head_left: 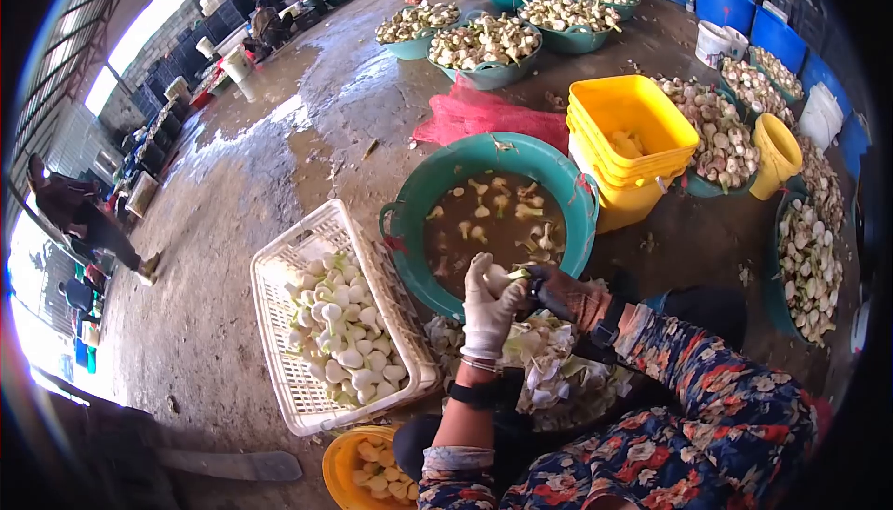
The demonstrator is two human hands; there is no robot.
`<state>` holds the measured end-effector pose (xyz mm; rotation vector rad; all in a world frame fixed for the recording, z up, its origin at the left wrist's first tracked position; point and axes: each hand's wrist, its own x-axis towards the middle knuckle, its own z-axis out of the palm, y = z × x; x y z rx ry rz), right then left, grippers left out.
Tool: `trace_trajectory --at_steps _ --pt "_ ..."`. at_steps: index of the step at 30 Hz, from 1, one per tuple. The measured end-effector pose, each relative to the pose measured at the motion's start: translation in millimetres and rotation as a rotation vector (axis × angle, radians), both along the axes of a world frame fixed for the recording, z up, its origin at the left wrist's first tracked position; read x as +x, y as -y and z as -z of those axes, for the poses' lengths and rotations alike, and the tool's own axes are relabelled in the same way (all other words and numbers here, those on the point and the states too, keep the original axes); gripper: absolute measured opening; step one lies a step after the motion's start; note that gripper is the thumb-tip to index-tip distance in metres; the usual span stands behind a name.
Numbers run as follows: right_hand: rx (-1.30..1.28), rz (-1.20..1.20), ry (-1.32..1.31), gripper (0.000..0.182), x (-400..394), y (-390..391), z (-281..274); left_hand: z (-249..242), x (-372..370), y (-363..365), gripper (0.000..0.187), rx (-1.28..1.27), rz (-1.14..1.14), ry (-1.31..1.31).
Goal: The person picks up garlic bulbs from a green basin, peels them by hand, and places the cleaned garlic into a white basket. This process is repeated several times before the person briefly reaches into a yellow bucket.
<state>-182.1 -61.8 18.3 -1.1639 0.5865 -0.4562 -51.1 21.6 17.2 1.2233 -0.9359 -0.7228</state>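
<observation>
My left hand (pixel 487 310), in a white glove, is closed around a garlic bulb (pixel 498 278). The bulb has a short green stem pointing right. My right hand (pixel 561 294), in a dark glove, is closed at that stem end; whether it also grips a tool is hidden. Just beyond both hands stands a green tub (pixel 395 222) of murky water with several garlic bulbs floating in it. Below the hands lies a heap of papery garlic peelings (pixel 558 370). To the left, a white plastic crate (pixel 279 324) holds many peeled white bulbs (pixel 344 329).
A yellow bucket (pixel 358 482) with garlic stands near my left knee. Stacked yellow square buckets (pixel 633 171) adjoin the tub's right side, with red netting (pixel 493 119) behind. Several garlic-filled basins (pixel 488 73) line the back and right. A person (pixel 88 212) walks at the left.
</observation>
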Motion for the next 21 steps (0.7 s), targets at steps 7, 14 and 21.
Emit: trace_trajectory --at_steps 7,14,21 --pt "-0.567 -0.068 -0.240 0.031 -5 15 7 -1 0 -6 0.031 0.054 0.122 -0.420" --pt "-1.089 -0.302 -0.696 0.023 -34 -15 40 -18 5 -8 0.051 -0.090 0.329 -0.671" --pt "-0.934 -0.599 -0.702 0.057 -51 -36 44 -28 16 -17 0.045 -0.080 0.224 -1.034"
